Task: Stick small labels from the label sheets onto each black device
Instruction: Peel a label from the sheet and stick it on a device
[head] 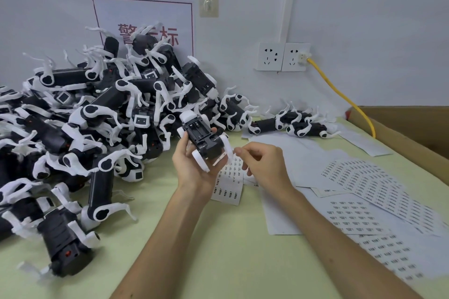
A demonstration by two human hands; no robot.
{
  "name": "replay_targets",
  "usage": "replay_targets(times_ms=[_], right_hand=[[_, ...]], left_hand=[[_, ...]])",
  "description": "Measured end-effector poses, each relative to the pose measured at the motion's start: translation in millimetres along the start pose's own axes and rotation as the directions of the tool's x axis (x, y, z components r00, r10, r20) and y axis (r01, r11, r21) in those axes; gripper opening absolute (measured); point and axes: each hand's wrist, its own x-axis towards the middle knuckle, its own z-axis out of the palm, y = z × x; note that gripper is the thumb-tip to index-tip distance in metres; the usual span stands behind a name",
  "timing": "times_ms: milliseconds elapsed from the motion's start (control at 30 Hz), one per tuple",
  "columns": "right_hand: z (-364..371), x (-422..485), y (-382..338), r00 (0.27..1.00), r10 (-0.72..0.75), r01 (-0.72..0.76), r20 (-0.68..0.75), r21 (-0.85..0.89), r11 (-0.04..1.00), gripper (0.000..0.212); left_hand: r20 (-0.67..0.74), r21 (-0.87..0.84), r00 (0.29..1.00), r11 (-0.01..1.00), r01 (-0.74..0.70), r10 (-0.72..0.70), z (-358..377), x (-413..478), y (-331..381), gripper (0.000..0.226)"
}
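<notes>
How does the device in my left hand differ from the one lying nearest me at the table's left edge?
The held device is lifted in the left hand, battery bay showing; the near device lies on the table. The near device shows a red dot; the held device shows none. Both are black with white legs.

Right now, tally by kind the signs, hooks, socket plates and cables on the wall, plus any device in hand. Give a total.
Sign: 1
Wall hook: 1
Socket plates: 2
Yellow cable: 1
Black device, held in the left hand: 1
Total: 6
</notes>
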Motion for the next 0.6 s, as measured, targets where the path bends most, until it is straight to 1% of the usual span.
replay_targets(times_ms=[133, 233, 333, 400, 433, 467, 500, 567, 600], right_hand=[[1.2, -0.7, 0.7, 0.999, -0.006, 0.006, 0.034, 0.0, 1.0, 0.014], [1.7, -1.6, 1.6, 0.998, 0.007, -0.007, 0.061, -0.011, 1.0, 0.016], [2.5, -2.9, -0.9, 0.996, 0.017, -0.014, 0.082, -0.036, 0.999, 0.009], [3.3, -2.5, -2.8, 0.996, 0.03, -0.028, 0.08, -0.028, 0.999, 0.018], [3.3, -2.1, -5.0, 0.994, 0.068, -0.069, 0.09, 0.009, 0.998, 0.02], [2.3, -1.5, -7.4, 0.983, 0.142, -0.15, 0.114, 0.074, 0.986, 0.019], [0.6, -0.4, -9.2, 0.959, 0.238, -0.263, 0.156, 0.164, 0.951, 0.017], [-3.0, 0.8, -12.6, 0.869, 0.398, -0.486, 0.295, 0.353, 0.8, 0.02], [-3.6, 1.0, -13.5, 0.824, 0.434, -0.56, 0.365, 0.408, 0.721, 0.023]], left_hand=[[-0.017, 0.004, 1.0, 1.0, -0.01, 0.01, -1.9, 2.5, 0.5, 0.05], [-0.012, 0.006, 1.0, 1.0, -0.01, 0.01, -2.6, 3.0, -1.1, 0.05], [-0.023, 0.005, 1.0, 1.0, -0.019, 0.019, -3.0, 3.5, -2.3, 0.05], [-0.031, -0.004, 0.999, 1.0, -0.027, 0.027, -2.8, 3.6, -1.8, 0.049], [-0.033, -0.01, 0.999, 0.999, -0.037, 0.037, -2.5, 3.4, -1.5, 0.049], [-0.031, -0.02, 0.998, 0.999, -0.049, 0.049, -2.3, 3.2, -1.0, 0.049], [-0.029, -0.028, 0.998, 0.998, -0.061, 0.061, -2.1, 3.3, -1.1, 0.049], [-0.027, -0.035, 0.997, 0.996, -0.076, 0.075, -2.5, 3.6, -1.3, 0.049], [-0.027, -0.028, 0.997, 0.997, -0.078, 0.077, -2.3, 3.9, -1.1, 0.048]])
